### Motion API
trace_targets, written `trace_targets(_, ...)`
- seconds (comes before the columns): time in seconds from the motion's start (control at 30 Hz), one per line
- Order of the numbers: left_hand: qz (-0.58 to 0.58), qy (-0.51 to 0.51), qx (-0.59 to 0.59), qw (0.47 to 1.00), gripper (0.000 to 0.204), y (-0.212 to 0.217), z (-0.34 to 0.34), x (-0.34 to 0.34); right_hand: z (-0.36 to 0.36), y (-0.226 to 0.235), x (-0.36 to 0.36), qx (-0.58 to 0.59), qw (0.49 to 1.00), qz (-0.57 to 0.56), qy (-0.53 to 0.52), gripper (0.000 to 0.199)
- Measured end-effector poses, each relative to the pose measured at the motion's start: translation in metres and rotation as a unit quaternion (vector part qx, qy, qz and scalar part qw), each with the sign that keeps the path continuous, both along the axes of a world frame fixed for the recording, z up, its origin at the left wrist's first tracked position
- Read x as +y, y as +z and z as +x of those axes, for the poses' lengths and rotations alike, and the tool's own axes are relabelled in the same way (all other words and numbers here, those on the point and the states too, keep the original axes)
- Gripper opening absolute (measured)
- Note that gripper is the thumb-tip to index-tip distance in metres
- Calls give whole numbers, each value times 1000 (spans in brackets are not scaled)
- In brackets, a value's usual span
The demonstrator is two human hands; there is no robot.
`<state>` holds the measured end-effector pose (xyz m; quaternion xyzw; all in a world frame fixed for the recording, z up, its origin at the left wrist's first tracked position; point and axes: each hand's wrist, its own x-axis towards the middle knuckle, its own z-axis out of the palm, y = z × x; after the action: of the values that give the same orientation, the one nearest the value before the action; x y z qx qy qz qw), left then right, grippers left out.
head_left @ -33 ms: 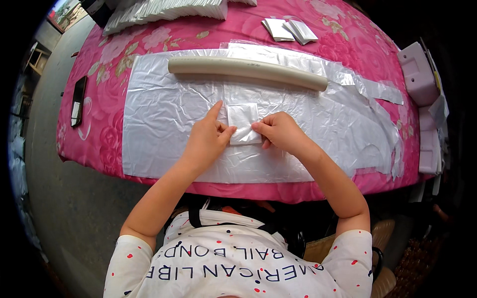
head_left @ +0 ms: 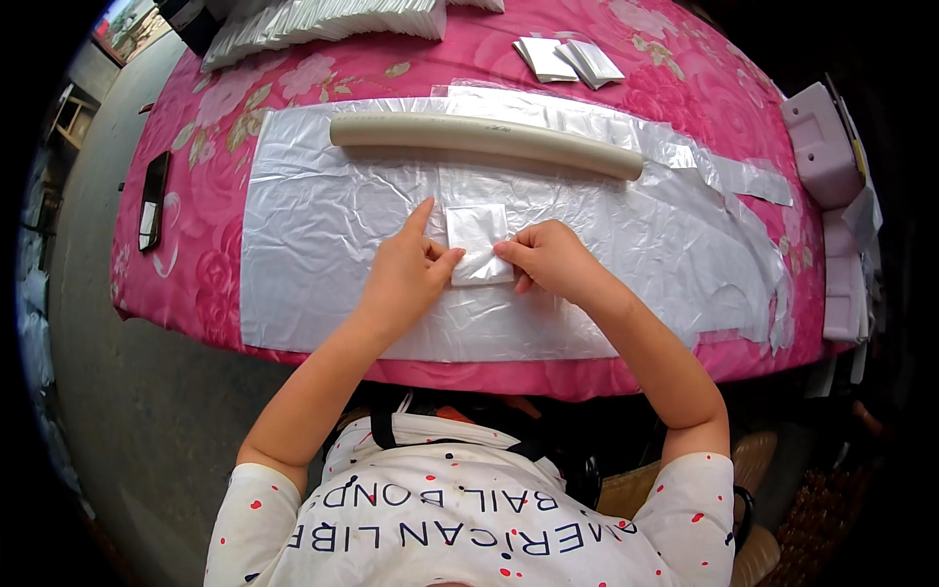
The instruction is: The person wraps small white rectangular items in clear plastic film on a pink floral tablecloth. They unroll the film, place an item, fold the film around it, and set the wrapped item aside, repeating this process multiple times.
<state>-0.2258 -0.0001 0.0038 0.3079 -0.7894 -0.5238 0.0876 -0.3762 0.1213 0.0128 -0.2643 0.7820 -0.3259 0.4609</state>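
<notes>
A small square of folded white plastic film (head_left: 478, 235) lies on a larger spread of thin, shiny, whitish plastic sheeting (head_left: 333, 210). My right hand (head_left: 553, 256) pinches its right edge between thumb and fingers. On the other side, my left hand (head_left: 409, 266) rests with the index finger stretched forward over the sheeting and the thumb apart from it, its tip against the square's lower left edge. The other left fingers are curled and partly hidden. Beyond both hands, a long beige plastic pipe (head_left: 484, 142) lies across the sheeting.
A pink floral cloth (head_left: 220, 284) covers the table. Two small stacks of folded white packets (head_left: 592, 64) lie at the back, and a long row of similar packets (head_left: 333, 22) stands far left. A dark phone (head_left: 154, 201) lies left. Pale lilac containers (head_left: 822, 147) stand at the right edge.
</notes>
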Motion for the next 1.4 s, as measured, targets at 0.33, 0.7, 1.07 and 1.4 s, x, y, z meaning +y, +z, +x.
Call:
trace_targets(0.33, -386, -169, 145, 895, 61, -16, 1, 16, -9, 1, -4, -71, 997, 29, -6, 32)
trace_targets(0.7, -418, -176, 4, 891, 97, -30, -11, 28, -12, -1, -7, -83, 996, 39, -12, 30)
trace_targets(1.07, -387, -192, -22, 902, 109, -30, -14, 30, 4, -1, 1, 40, 999, -7, -8, 27)
trace_targets(1.4, -390, -175, 29, 903, 109, -35, -11, 26, 14, 21, 18, 327, 938, 44, 102, 18)
